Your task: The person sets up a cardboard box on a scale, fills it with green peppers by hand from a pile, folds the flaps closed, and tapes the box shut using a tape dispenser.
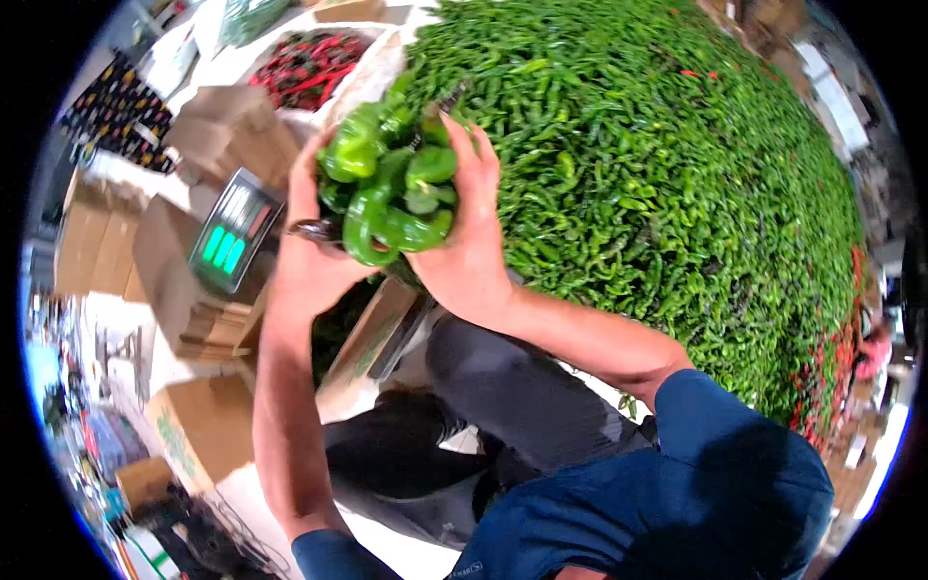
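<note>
Left hand (317,269) and right hand (466,263) are clasping green peppers (387,182), upper centre-left! They're looking light, firm, likely slippery, wanting support underneath.

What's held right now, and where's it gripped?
A bunch of green peppers, pressed from opposite sides between the left hand and right hand.

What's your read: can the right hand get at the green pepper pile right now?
Probably yes: the pile lies just beside the right hand, with nothing seen between. But that hand and the left hand clasp some peppers, so it would likely need freeing first.
</note>
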Demonstrator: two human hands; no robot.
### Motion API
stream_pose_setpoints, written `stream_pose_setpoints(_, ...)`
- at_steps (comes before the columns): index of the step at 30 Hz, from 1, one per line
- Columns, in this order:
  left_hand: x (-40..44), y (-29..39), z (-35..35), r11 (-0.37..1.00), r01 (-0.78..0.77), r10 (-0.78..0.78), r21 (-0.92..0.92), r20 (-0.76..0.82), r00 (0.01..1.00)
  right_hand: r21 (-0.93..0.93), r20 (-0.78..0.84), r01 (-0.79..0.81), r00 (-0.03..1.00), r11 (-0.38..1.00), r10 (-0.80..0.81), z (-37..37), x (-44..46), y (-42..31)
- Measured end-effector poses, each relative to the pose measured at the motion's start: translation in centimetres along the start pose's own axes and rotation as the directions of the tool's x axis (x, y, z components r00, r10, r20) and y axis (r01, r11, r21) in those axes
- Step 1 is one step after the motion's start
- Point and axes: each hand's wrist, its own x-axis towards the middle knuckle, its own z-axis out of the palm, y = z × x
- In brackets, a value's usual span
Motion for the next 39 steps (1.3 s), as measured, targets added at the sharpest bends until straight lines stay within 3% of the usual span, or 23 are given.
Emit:
stream_pose_setpoints(2,-2.0,0.1,-5.2,0.986,-0.021,0.025,0.165,-0.023,0.999,0.115,0.075,-0.034,0.997,0.993,0.025,4.0,-0.7,-2.2)
stream_pose_setpoints(4,-4.7,1.3,-8.1,0.997,0.054,-0.061,-0.059,-0.127,0.99,0.155,0.154,0.024,0.987,0.988,-0.048,7.6,-1.4,-3.2)
stream_pose_setpoints(8,-9.6,-1.4,-12.9,0.996,-0.016,0.001,-0.086,-0.175,0.985,0.154,0.275,0.113,0.949,0.982,-0.152,13.2,-4.7,-2.9)
stream_pose_setpoints(9,-11.2,-1.9,-13.9,0.997,0.058,-0.05,0.051,-0.147,0.988,0.104,0.396,0.151,0.9,0.983,-0.18,13.4,-5.3,-1.8)
stream_pose_setpoints(10,-12.7,-2.5,-15.0,0.974,0.126,-0.104,0.186,-0.124,0.987,0.059,0.51,0.198,0.837,0.978,-0.2,13.2,-5.5,-0.3)
stream_pose_setpoints(12,-15.8,-4.6,-16.4,0.86,0.156,-0.194,0.485,0.03,0.98,-0.078,0.832,0.308,0.543,0.948,-0.108,12.3,-5.6,3.1)
stream_pose_setpoints(14,-18.4,-6.3,-16.5,0.699,0.222,-0.467,0.68,0.199,0.861,-0.188,0.964,0.454,0.255,0.871,0.074,11.7,-4.8,4.9)
stream_pose_setpoints(16,-18.8,-5.7,-15.8,0.594,0.314,-0.628,0.741,0.182,0.756,-0.123,0.896,0.372,0.441,0.92,-0.059,11.7,-4.9,6.2)
stream_pose_setpoints(17,-18.9,-5.6,-15.5,0.533,0.349,-0.7,0.771,0.17,0.694,-0.179,0.886,0.158,0.455,0.971,0.089,11.6,-4.2,6.1)
stream_pose_setpoints(18,-19.5,-6.1,-15.7,0.594,0.358,-0.615,0.721,0.119,0.78,-0.234,0.867,-0.066,0.437,0.97,0.239,11.4,-3.3,4.9)
stream_pose_setpoints(19,-20.1,-6.6,-16.1,0.652,0.354,-0.524,0.67,0.062,0.85,-0.071,0.784,-0.024,0.617,0.997,0.071,11.5,-3.3,5.5)
stream_pose_setpoints(21,-20.6,-7.3,-16.4,0.7,0.392,-0.407,0.597,-0.117,0.906,-0.124,0.719,-0.101,0.676,0.987,0.159,9.7,-2.6,6.8)
stream_pose_setpoints(22,-20.4,-6.5,-16.4,0.681,0.521,-0.484,0.514,-0.218,0.848,-0.126,0.672,-0.163,0.712,0.979,0.205,8.4,-2.7,8.4)
stream_pose_setpoints(24,-20.7,-6.7,-16.4,0.759,0.613,-0.501,0.218,-0.407,0.764,-0.325,0.568,-0.228,0.729,0.918,0.382,3.3,-4.4,14.3)
stream_pose_setpoints(27,-20.2,-4.5,-15.8,0.842,0.532,-0.475,0.088,-0.346,0.809,-0.617,0.555,-0.189,0.583,0.764,0.593,-4.8,-9.8,22.7)
stream_pose_setpoints(28,-20.1,-3.8,-15.3,0.839,0.521,-0.48,0.155,-0.241,0.844,-0.683,0.552,-0.15,0.536,0.715,0.639,-7.7,-12.1,25.1)
stream_pose_setpoints(30,-19.0,-2.2,-13.7,0.832,0.475,-0.491,0.287,-0.019,0.871,-0.744,0.457,-0.239,0.498,0.623,0.737,-12.6,-17.0,26.6)
stream_pose_setpoints(31,-17.3,-1.4,-13.1,0.718,0.547,-0.643,0.43,0.11,0.758,-0.728,0.462,-0.292,0.459,0.62,0.759,-16.4,-20.9,29.4)
stream_pose_setpoints(32,-17.4,-2.6,-11.9,0.687,0.536,-0.663,0.491,0.123,0.738,-0.712,0.467,-0.344,0.419,0.612,0.779,-19.7,-24.7,31.7)
stream_pose_setpoints(34,-17.6,-6.1,-11.0,0.717,0.342,-0.617,0.607,0.324,0.718,-0.804,0.459,-0.196,0.397,0.562,0.795,-23.0,-29.4,32.0)
stream_pose_setpoints(37,-17.3,-9.9,-10.5,0.782,0.442,-0.619,0.44,0.464,0.634,-0.89,0.415,-0.012,0.395,0.456,0.82,-23.1,-31.9,30.7)
stream_pose_setpoints(39,-16.1,-9.2,-10.5,0.643,0.633,-0.764,0.432,0.299,0.572,-0.891,0.442,0.116,0.447,0.439,0.778,-23.3,-34.3,31.6)
